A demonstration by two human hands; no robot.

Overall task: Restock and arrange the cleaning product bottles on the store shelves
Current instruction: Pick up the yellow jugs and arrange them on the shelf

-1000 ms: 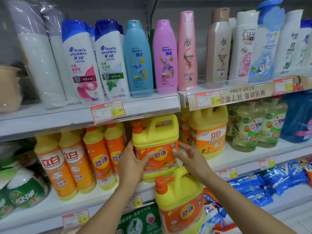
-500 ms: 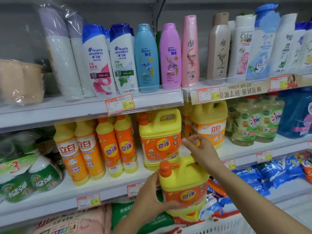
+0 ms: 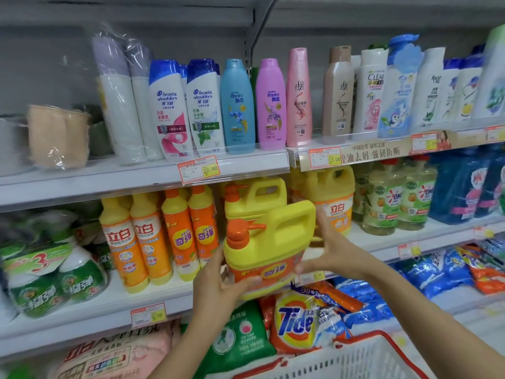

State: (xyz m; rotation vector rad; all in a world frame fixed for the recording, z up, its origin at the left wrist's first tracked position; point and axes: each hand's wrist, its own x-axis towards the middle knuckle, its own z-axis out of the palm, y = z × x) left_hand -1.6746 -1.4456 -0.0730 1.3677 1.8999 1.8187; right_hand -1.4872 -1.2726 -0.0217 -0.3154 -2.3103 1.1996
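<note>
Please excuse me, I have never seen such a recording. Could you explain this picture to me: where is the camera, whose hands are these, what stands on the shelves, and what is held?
There is no machine here: a person wears a wide-angle camera on the head, so you look forward and down at their two hands. They face store shelves. The left hand grips the lower part of a yellow jug with an orange pump cap; the right hand, fingers spread, lies against its other side. The jug is tilted, in the air before the middle shelf, not standing on it. On that shelf stand a second jug of the same kind and orange bottles. Shampoo bottles fill the upper shelf. A white basket shows at the bottom.
</note>
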